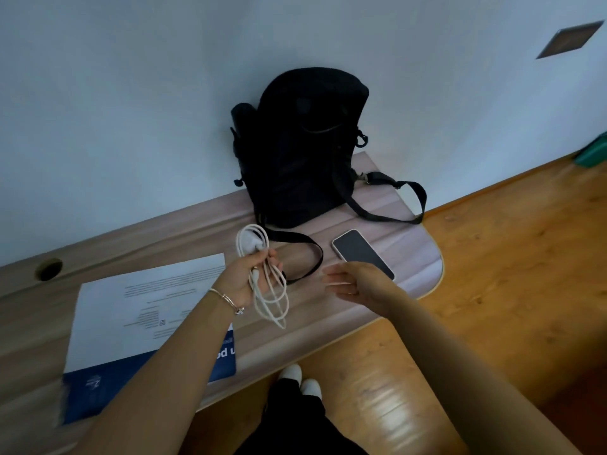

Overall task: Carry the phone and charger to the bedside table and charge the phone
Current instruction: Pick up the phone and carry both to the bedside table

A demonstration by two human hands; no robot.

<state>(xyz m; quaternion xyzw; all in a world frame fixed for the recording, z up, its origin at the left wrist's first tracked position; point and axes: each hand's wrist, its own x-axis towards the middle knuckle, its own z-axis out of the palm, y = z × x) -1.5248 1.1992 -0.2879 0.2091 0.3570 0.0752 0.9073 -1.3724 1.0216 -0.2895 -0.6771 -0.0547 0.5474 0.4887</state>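
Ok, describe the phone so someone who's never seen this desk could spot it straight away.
Find the black backpack standing against the wall on the wooden desk. In front of it, near the desk's rounded end, lies the phone: a flat dark slab with a pale rim, the only glossy thing there.

There is a single view, from a wide-angle camera worn on the person's head. It looks forward and steeply down over a pale wood-grain desk with a rounded end (pixel 423 257), which runs aslant across the frame from lower left to mid right. The horizon is tilted: the plain white wall (pixel 131 110) behind the desk fills the upper half, and the glossy orange-brown wooden floor (pixel 492 290) fills the lower right. The camera sits close, so both bare forearms enter from the bottom edge and stretch towards the centre. Straight lines bow near the borders, and the person's white-socked feet (pixel 300 382) show directly below.
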